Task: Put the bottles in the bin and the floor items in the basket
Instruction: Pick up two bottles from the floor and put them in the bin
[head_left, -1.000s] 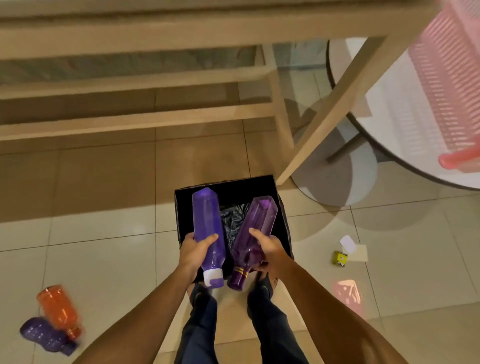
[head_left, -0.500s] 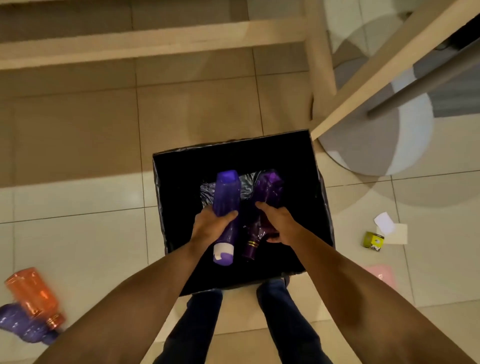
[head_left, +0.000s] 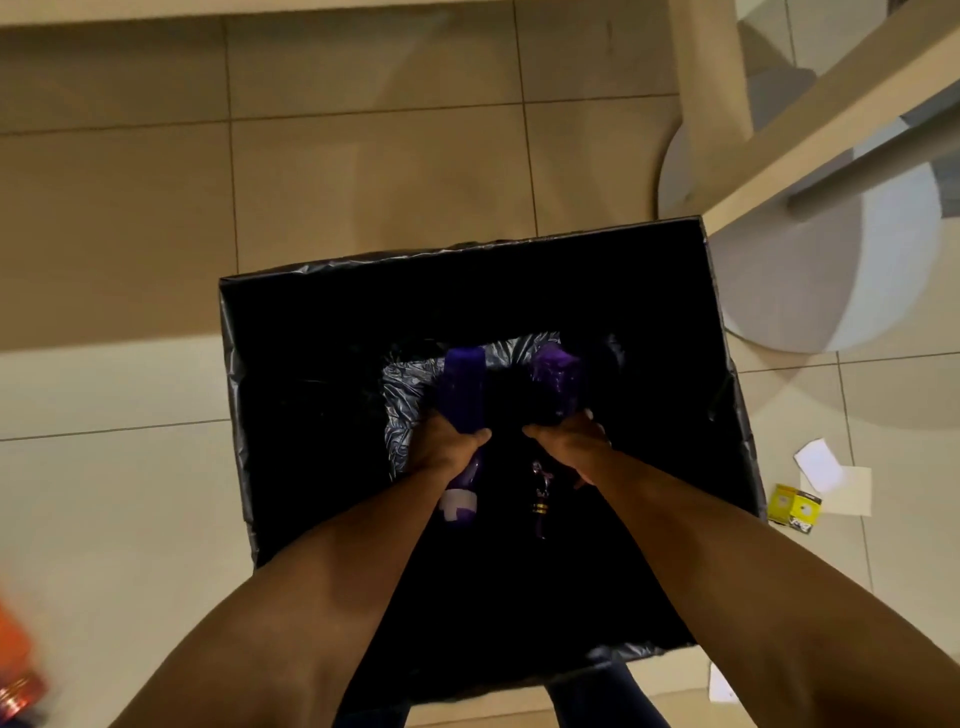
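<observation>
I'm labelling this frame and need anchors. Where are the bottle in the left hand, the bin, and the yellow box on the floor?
Left-hand bottle (head_left: 461, 387): head view, on its purple body above the fingers.
Bin (head_left: 467, 253): head view, on its far rim.
Yellow box (head_left: 795, 507): head view, on its top face.

No words or numbers can be read anywhere. The small yellow box (head_left: 795, 507) on the floor has black and white marks on it, but they are too small and blurry to make out. The white papers (head_left: 831, 480) beside it look blank. The two purple bottles show no label that can be read.
</observation>
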